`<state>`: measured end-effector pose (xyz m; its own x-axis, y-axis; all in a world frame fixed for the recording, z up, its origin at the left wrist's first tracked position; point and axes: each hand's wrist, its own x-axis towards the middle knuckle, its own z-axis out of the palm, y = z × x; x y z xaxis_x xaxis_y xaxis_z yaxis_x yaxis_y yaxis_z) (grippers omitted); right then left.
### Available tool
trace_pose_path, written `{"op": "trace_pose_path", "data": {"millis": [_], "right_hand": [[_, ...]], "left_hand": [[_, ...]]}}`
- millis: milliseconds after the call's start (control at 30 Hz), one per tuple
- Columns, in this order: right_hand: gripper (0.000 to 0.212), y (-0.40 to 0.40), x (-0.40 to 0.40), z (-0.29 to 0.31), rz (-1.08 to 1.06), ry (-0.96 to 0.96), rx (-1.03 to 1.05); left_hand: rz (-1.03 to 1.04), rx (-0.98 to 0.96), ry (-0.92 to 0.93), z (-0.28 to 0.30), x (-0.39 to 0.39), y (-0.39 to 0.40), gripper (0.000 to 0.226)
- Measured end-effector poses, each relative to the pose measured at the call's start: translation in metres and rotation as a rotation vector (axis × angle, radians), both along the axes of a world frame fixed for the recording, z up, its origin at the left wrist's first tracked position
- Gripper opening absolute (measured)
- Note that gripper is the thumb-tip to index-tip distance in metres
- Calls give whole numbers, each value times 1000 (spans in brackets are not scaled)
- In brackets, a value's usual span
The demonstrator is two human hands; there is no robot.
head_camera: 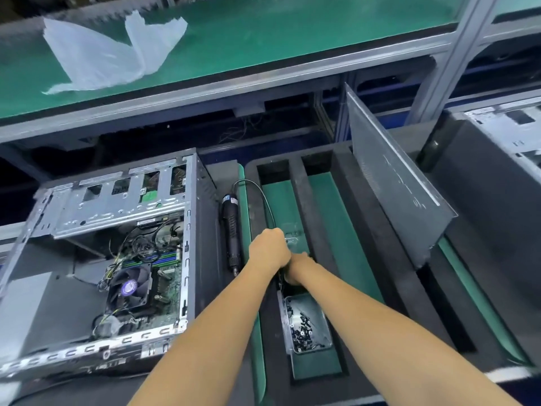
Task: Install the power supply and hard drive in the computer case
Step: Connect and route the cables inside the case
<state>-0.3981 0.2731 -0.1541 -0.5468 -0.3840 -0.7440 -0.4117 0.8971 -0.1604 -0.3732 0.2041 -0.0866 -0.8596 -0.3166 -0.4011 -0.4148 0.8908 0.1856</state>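
Both hands, left hand [268,247] and right hand [298,266], meet over the tray [319,367] beside the open computer case [96,259] (what they grip cannot be made out).

Green mat [345,230], black screws [303,329]

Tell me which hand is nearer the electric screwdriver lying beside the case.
Left. The left hand sits just right of the screwdriver, close to its lower end. The right hand is farther right, beyond the left hand, above the screw tray.
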Motion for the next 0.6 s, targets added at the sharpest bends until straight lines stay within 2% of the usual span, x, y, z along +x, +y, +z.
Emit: {"op": "trace_pose_path", "data": {"millis": [100,300,467,600], "right_hand": [[54,-6,3,-13,-4,5,43],[36,1,1,-13,-213,189,-175],[34,-2,-2,4,-301,199,-222],[23,-5,-9,33,-416,323,-332]], "left_hand": [[24,9,-1,-3,1,-2,20],[38,14,-13,1,1,-14,22],[39,15,-1,3,1,-13,23],[57,35,18,10,1,-10,21]]}}
